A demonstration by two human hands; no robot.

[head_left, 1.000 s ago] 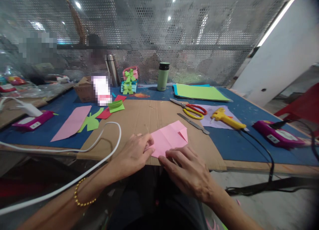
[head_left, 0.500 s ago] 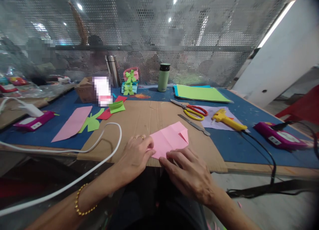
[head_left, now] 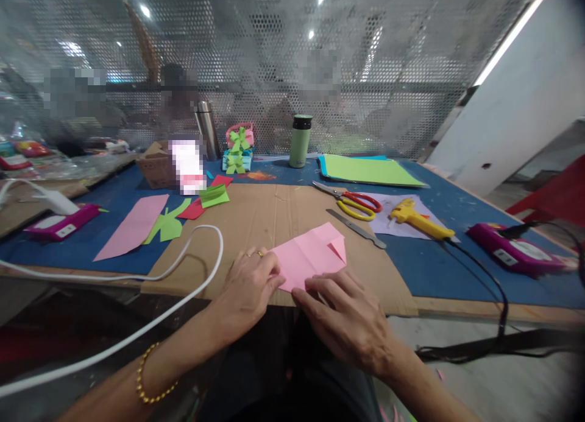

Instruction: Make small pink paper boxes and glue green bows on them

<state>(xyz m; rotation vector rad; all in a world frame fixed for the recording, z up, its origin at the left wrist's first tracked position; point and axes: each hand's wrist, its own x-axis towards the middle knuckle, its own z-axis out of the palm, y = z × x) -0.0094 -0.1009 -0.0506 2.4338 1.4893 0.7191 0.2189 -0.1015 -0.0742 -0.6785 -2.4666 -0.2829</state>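
Note:
A sheet of pink paper (head_left: 308, 251) with crease lines lies at the front of the brown cardboard (head_left: 260, 218). Its far right corner is folded over into a small flap. My left hand (head_left: 253, 279) pinches the paper's left end between thumb and fingers. Along the near edge, the thumb and bent fingers of my right hand (head_left: 345, 306) grip the sheet. Just beyond the paper are a flat metal blade (head_left: 356, 228) and scissors (head_left: 350, 201) with red and yellow handles.
A yellow glue gun (head_left: 420, 220) rests on lilac paper at the right, its black cord running off the table. Purple power strips (head_left: 512, 248) sit at both sides. A white cable (head_left: 219, 257) loops beside my left arm. A green tumbler (head_left: 300, 143) stands at the back.
Almost nothing differs. My left hand has shifted very slightly left at the paper's end; my right hand and the sheet stay in place.

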